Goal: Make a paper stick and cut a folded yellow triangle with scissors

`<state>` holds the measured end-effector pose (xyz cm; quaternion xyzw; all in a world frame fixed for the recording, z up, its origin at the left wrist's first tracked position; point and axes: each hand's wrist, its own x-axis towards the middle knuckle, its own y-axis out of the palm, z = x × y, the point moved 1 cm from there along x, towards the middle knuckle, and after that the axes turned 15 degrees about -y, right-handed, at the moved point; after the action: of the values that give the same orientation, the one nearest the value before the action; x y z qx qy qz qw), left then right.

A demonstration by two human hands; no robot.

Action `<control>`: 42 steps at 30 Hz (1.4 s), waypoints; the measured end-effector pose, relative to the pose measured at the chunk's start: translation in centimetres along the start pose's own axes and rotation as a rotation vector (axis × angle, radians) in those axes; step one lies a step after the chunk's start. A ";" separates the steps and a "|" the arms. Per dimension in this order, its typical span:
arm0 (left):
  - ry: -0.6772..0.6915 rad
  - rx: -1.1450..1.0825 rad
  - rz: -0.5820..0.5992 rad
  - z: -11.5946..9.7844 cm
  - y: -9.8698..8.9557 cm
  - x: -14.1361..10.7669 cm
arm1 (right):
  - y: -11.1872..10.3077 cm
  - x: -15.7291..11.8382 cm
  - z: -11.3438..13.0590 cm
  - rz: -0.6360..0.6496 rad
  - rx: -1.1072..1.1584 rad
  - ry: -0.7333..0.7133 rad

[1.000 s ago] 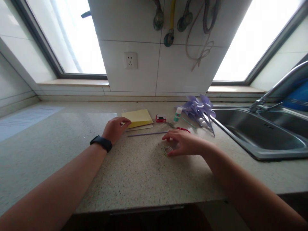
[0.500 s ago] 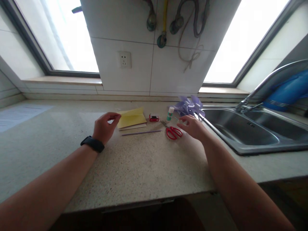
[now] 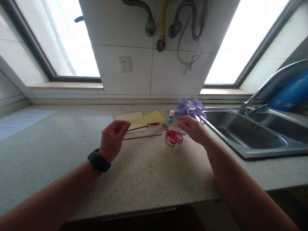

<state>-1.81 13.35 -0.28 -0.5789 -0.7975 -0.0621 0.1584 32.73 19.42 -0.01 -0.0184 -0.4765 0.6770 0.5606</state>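
Between the thumb and fingers of my left hand [image 3: 114, 138] is a sheet of yellow paper [image 3: 152, 117], lifted and stretching to the right. Beneath it lies a paper stack [image 3: 128, 116] with a yellow top, and a small red object [image 3: 155, 123] is mostly covered by the sheet. My right hand [image 3: 193, 129] hovers over the counter, fingers apart, just right of a white-capped green glue stick [image 3: 170, 117]. Red-handled scissors [image 3: 174, 137] lie to its left. A small pale item [image 3: 182, 132] below its fingers is too unclear to name. A thin purple stick [image 3: 143, 136] lies in front of the stack.
Purple pinwheels [image 3: 190, 107] rest behind my right hand, beside the steel sink [image 3: 240, 131] with its faucet [image 3: 250, 102]. Printed paper [image 3: 26, 120] lies at the far left of the counter [image 3: 144, 179]. A tiled wall with a socket [image 3: 125, 64] stands behind.
My left hand has lifted the yellow sheet off the stack and moved it right, over the red object. My right hand stays near the glue stick. The view has tilted slightly.
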 end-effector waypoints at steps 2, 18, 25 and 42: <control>0.012 -0.023 0.046 -0.4 0.4 -0.8 | 1.0 0.3 2.3 0.061 0.170 -0.044; -0.340 -0.401 0.274 1.0 1.2 -1.3 | 1.5 0.2 4.4 -0.101 0.547 -0.182; -0.695 -0.568 0.493 0.7 1.9 -1.3 | 0.6 -1.0 5.3 0.082 0.513 -0.232; -0.669 -0.442 0.571 1.5 3.0 -2.4 | 0.8 -0.8 8.0 0.261 -0.036 -0.548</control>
<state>1.40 12.56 -2.73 -0.7824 -0.5817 0.0051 -0.2223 28.01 13.84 3.41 0.0939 -0.6157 0.7144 0.3190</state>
